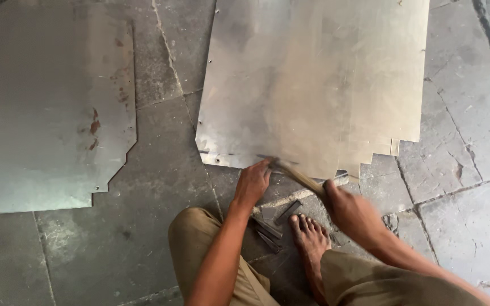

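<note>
Hammer [299,175] long axis diagonal: wooden handle in right hand [350,212], blurred head up-left at near edge of metal sheet [313,79] on stone floor [460,226]. Right fingers closed around handle. Left hand [252,184] fingers curled at sheet edge, possibly pinching something small; unclear

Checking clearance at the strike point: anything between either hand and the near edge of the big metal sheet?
Nothing visible. The left hand rests right at the metal sheet's near edge; the right hand grips a blurred hammer whose head is at that edge. Metal offcuts lie nearer, by the bare foot.
</note>
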